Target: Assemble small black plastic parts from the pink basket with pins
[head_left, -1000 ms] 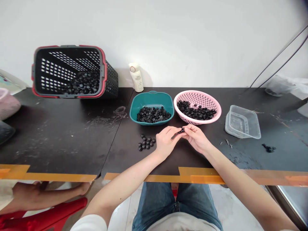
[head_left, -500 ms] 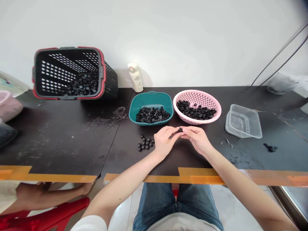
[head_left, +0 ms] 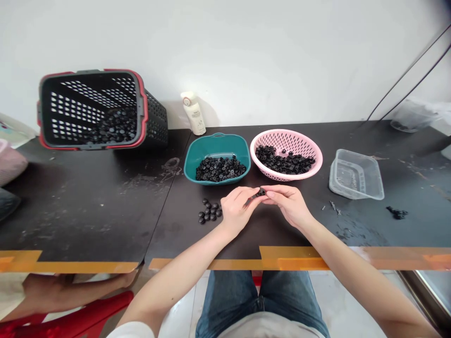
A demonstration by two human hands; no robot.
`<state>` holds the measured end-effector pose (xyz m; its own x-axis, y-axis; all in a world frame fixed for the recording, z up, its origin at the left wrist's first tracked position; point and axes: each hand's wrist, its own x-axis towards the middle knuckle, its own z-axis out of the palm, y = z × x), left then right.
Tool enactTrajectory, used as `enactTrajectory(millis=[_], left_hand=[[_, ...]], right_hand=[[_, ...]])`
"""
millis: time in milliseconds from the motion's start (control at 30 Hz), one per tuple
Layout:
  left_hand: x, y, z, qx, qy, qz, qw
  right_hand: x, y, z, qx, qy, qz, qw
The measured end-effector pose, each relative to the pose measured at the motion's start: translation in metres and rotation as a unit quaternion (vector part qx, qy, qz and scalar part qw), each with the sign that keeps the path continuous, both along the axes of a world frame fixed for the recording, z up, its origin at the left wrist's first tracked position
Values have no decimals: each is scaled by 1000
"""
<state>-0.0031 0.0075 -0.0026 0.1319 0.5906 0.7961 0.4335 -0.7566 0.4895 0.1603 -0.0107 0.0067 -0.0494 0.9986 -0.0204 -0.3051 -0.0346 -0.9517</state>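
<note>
Between my fingertips sits a small black plastic part (head_left: 260, 192), partly covered by the fingers. My left hand (head_left: 237, 205) pinches it from the left, and my right hand (head_left: 286, 202) grips it from the right; both are closed and meet just above the table. Left of my left hand lies a cluster of round black caps (head_left: 210, 211). Behind my hands stand a teal basin (head_left: 188, 157) with many small black ring-like pieces (head_left: 220, 169) and a pink colander (head_left: 317, 164) holding small black parts (head_left: 283, 162).
On the right are a clear plastic tub (head_left: 373, 176), small metal pins (head_left: 334, 208) and a little black heap (head_left: 397, 212). A dark basket (head_left: 141, 110) with black pieces lies tilted at the back left, near a white bottle (head_left: 194, 115). Orange tape (head_left: 296, 258) lines the table's front edge.
The view has shifted slightly. My hands stay together on the small black part, which is turned a little and shows less of its length than before.
</note>
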Motion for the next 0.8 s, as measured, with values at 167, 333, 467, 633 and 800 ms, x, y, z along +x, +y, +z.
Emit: enactTrajectory(millis=[167,333,467,633,800], left_hand=[[-3,2,1,31,38,0,999],[-4,4,1,45,44,-1,998],[-4,4,1,31,47,3,998],[-5,3,1,38,58,2,998],[-4,4,1,44,34,-7,998]], right_hand=[[2,0,1,3,-15,-1,1000],[1,0,1,15,-17,-4,1000],[2,0,2,19,-25,-7,999],[3,1,1,11,-27,1,1000],[3,0,2,14,-17,-4,1000]])
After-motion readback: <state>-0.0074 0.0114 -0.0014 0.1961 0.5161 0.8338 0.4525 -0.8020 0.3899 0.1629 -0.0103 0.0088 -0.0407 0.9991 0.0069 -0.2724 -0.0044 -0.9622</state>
